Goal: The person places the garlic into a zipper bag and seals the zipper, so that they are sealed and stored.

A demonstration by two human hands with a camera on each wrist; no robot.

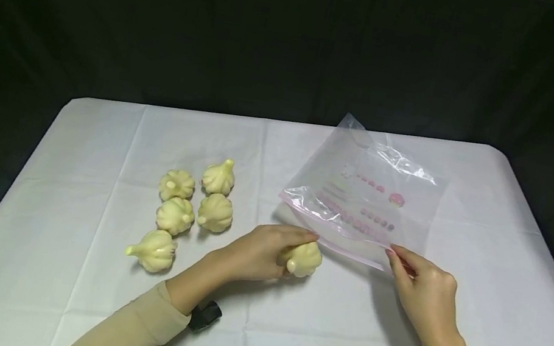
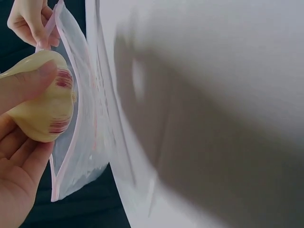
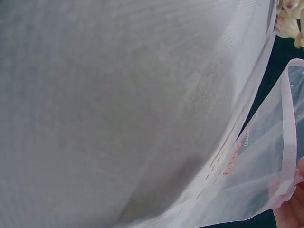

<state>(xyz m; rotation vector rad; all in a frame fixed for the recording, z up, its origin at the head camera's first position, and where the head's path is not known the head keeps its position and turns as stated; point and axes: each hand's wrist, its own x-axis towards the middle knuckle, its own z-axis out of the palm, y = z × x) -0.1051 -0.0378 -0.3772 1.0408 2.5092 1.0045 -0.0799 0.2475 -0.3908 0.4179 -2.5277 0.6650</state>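
My left hand (image 1: 265, 253) grips a pale yellow garlic bulb (image 1: 304, 259) between thumb and fingers, just in front of the bag's mouth. In the left wrist view the bulb (image 2: 45, 102) shows reddish streaks on its base. A clear plastic zip bag (image 1: 370, 183) with pink edging and pink print lies to the far right of the bulb. The right hand (image 1: 423, 288) pinches the bag's near right edge, and its mouth gapes a little. In the right wrist view only fingertips (image 3: 289, 209) show at the bag's pink rim (image 3: 288, 133).
Several more garlic bulbs (image 1: 175, 215) stand in a loose group left of the left hand. A white cloth (image 1: 70, 180) with fold lines covers the table. Dark fabric (image 1: 251, 32) hangs behind it. Black wrist-worn devices (image 1: 205, 316) sit below both wrists.
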